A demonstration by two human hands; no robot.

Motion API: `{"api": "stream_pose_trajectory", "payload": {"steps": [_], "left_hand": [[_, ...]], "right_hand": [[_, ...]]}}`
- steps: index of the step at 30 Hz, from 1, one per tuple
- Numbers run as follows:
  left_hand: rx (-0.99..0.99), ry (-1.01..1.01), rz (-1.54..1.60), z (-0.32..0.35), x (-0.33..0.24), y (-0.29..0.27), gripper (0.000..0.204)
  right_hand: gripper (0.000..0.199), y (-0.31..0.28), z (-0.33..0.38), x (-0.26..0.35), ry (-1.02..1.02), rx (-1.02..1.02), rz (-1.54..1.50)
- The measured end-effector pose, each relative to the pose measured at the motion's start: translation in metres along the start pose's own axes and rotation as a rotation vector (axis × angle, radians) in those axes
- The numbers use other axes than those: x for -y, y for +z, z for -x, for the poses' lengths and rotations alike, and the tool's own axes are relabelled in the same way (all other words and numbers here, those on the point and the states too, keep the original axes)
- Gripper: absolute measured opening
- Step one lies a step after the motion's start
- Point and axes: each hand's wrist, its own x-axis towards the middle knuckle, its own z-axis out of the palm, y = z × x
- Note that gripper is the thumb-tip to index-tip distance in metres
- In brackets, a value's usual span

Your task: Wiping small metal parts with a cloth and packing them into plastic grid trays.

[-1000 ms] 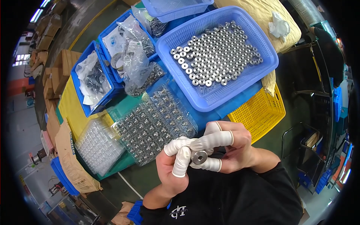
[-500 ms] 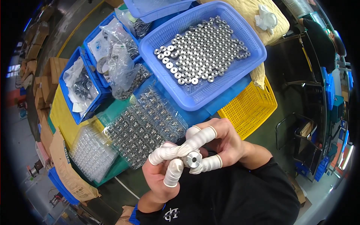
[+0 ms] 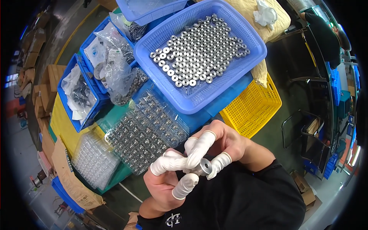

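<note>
Between my two hands is a small round metal part (image 3: pixel 205 167), a short cylinder with a dark hole in the middle of its end face. My left hand (image 3: pixel 168 178) pinches it from the left, thumb below and forefinger above. From the right, my right hand (image 3: pixel 218 149) grips it with covered fingers and thumb. White finger cots cover the fingertips of both hands. Just beyond the hands lies a clear plastic tray (image 3: pixel 142 134) filled with rows of small metal parts. Farther off, a blue-violet basket (image 3: pixel 195 102) holds many similar round metal parts.
A yellow basket (image 3: pixel 251 111) stands right of the table. Blue bins (image 3: pixel 100 100) with bagged parts are at the left, near stacked clear blister trays (image 3: pixel 94 163). Brown paper (image 3: pixel 73 176) hangs at the table's left edge. A person (image 3: pixel 324 38) is at far right.
The metal part has turned in my fingers, so its end face now points more to the right and its side shows. My view has shifted slightly.
</note>
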Motion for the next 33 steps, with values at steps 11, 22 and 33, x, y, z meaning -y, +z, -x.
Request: {"api": "stream_pose_trajectory", "payload": {"steps": [11, 22, 33], "left_hand": [[-0.019, 0.010, 0.033, -0.001, 0.004, 0.008, 0.021], [-0.136, -0.035, -0.094, 0.007, 0.013, 0.005, 0.027], [-0.147, 0.004, -0.083, 0.006, 0.018, 0.003, 0.021]], "right_hand": [[0.041, 0.003, 0.002, 0.006, -0.010, -0.046, 0.008], [0.040, 0.013, 0.001, 0.012, -0.133, -0.169, 0.575], [0.038, 0.010, 0.004, 0.004, -0.106, -0.201, 0.597]]}}
